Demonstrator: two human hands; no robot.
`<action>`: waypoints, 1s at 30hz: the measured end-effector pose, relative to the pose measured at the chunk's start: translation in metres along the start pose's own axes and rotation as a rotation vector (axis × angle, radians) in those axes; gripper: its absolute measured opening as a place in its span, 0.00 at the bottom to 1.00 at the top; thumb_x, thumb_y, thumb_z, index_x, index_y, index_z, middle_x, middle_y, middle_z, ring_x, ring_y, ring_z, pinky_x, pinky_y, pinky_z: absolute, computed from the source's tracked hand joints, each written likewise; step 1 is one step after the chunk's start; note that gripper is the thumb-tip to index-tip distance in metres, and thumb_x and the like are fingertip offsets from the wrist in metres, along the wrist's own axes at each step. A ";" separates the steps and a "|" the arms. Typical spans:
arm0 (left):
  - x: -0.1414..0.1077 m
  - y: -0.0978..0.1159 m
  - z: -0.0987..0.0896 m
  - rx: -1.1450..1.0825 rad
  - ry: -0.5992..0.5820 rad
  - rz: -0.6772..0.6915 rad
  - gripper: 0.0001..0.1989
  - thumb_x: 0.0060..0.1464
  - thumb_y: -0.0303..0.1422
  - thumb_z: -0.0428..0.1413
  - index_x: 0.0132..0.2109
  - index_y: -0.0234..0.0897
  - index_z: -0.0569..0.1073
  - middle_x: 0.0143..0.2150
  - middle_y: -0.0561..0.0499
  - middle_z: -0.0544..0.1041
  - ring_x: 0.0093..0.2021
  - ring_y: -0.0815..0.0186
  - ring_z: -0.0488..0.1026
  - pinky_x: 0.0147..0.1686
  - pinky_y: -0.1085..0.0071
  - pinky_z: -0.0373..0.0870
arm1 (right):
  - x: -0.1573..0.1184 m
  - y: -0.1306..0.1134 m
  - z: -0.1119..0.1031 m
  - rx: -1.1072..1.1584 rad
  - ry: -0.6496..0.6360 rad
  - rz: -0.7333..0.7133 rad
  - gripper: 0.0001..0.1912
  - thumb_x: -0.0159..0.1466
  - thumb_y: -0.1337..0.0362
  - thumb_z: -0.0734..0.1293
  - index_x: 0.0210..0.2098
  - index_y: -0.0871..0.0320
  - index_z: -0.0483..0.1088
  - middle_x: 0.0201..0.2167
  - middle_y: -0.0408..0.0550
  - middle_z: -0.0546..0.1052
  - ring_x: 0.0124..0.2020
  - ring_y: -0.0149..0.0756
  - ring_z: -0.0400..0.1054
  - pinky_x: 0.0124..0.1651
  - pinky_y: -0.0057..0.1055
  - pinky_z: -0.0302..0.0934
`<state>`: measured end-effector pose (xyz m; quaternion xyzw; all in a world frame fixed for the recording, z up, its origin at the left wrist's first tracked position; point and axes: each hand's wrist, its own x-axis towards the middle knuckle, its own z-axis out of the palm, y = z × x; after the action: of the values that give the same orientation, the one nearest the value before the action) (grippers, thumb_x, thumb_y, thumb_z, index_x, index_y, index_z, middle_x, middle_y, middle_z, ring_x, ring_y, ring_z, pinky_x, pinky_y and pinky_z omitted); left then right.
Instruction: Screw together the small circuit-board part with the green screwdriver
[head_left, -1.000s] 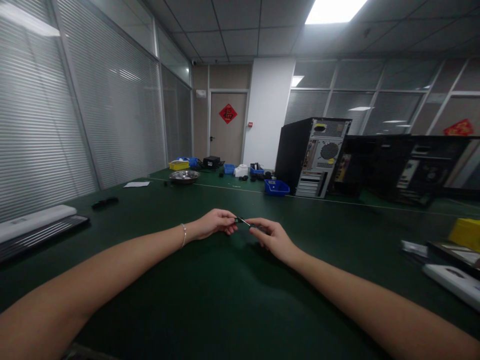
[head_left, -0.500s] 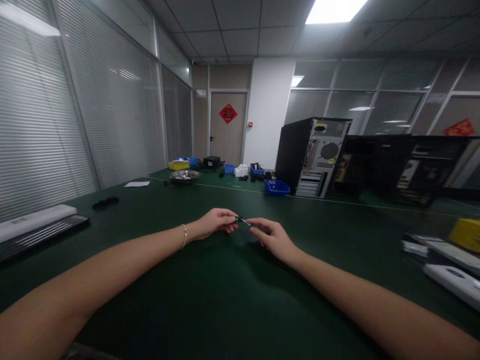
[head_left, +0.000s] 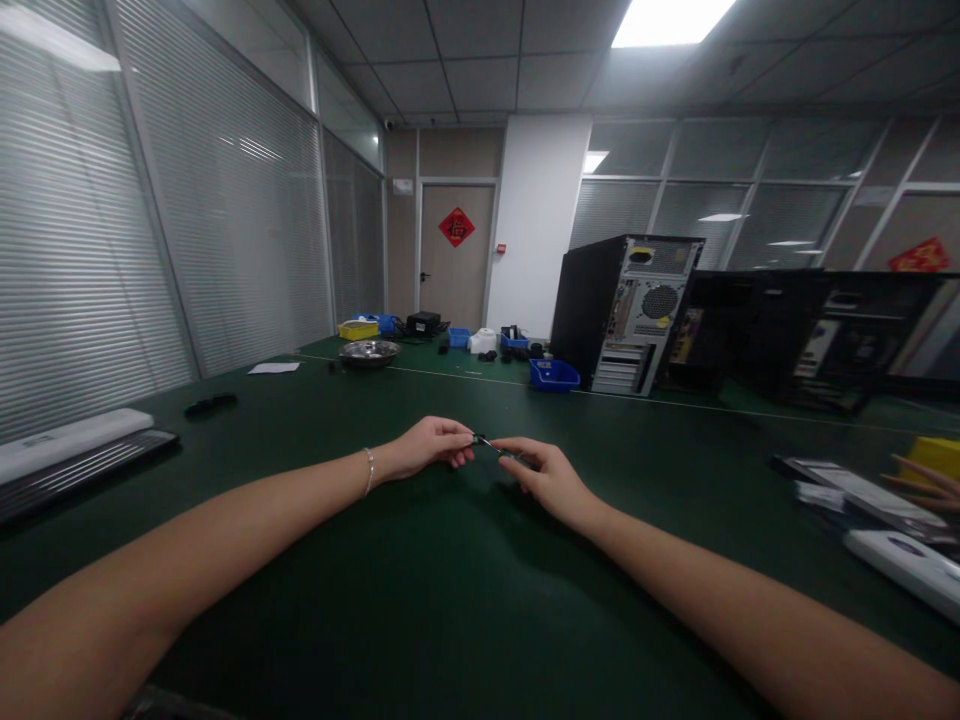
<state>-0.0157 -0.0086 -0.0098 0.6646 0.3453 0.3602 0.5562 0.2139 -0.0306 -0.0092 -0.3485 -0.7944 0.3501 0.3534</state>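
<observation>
Over the middle of the green table (head_left: 450,590), my left hand (head_left: 429,442) pinches a small dark part (head_left: 479,438) between thumb and fingertips. The part is too small to name. My right hand (head_left: 551,478) is closed round a slim tool with a thin metal shaft (head_left: 491,446) and a darker rear end mostly covered by the fingers; whether it is a screwdriver or tweezers I cannot tell. The tool's tip meets the small part, or lies just in front of it. Both hands are close together, fingertips a short gap apart.
A computer tower (head_left: 600,310) stands at the back right beside a blue bin (head_left: 553,375). Behind left is a metal bowl (head_left: 369,352). Boxed strips (head_left: 82,455) lie at left. Another person's hand (head_left: 930,485) reaches in by a yellow box (head_left: 937,455) at right.
Another person's hand has come into view at the right edge, and the flat items there have slid a little left. My hands barely move; the small part shows less green.
</observation>
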 end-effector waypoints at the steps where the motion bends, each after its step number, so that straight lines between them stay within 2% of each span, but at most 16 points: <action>1: 0.000 0.000 0.000 -0.017 -0.006 0.002 0.16 0.51 0.38 0.57 0.43 0.31 0.73 0.34 0.46 0.76 0.31 0.67 0.70 0.34 0.68 0.66 | 0.001 0.001 0.000 0.010 0.001 0.004 0.17 0.62 0.60 0.64 0.50 0.56 0.70 0.32 0.46 0.74 0.21 0.27 0.61 0.23 0.25 0.56; 5: -0.001 0.001 0.000 -0.079 -0.032 0.010 0.20 0.52 0.39 0.57 0.50 0.32 0.70 0.34 0.45 0.76 0.32 0.66 0.71 0.34 0.68 0.66 | 0.003 0.007 0.000 0.072 -0.004 0.014 0.19 0.61 0.59 0.65 0.50 0.57 0.70 0.29 0.45 0.72 0.19 0.26 0.59 0.21 0.24 0.54; 12: 0.000 -0.004 -0.004 -0.190 -0.093 -0.019 0.21 0.53 0.37 0.56 0.51 0.30 0.70 0.42 0.38 0.76 0.40 0.61 0.73 0.44 0.60 0.66 | 0.004 0.011 -0.002 0.133 -0.039 0.043 0.21 0.59 0.57 0.66 0.50 0.60 0.70 0.19 0.39 0.67 0.17 0.25 0.56 0.19 0.23 0.50; 24: -0.002 -0.003 -0.005 -0.224 -0.163 -0.047 0.20 0.53 0.36 0.57 0.51 0.30 0.71 0.42 0.38 0.76 0.39 0.61 0.74 0.43 0.61 0.67 | 0.003 0.013 -0.002 0.229 -0.108 0.025 0.21 0.59 0.55 0.67 0.49 0.59 0.70 0.20 0.39 0.65 0.19 0.25 0.56 0.19 0.22 0.51; 30: -0.001 -0.003 -0.006 -0.227 -0.119 -0.010 0.19 0.55 0.36 0.55 0.52 0.30 0.70 0.42 0.38 0.76 0.40 0.61 0.74 0.45 0.60 0.66 | 0.003 0.011 -0.001 0.209 -0.067 0.037 0.21 0.60 0.56 0.66 0.50 0.59 0.69 0.20 0.39 0.66 0.18 0.25 0.56 0.19 0.22 0.50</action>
<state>-0.0212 -0.0059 -0.0124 0.6160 0.2720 0.3539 0.6491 0.2170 -0.0221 -0.0166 -0.3124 -0.7583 0.4492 0.3544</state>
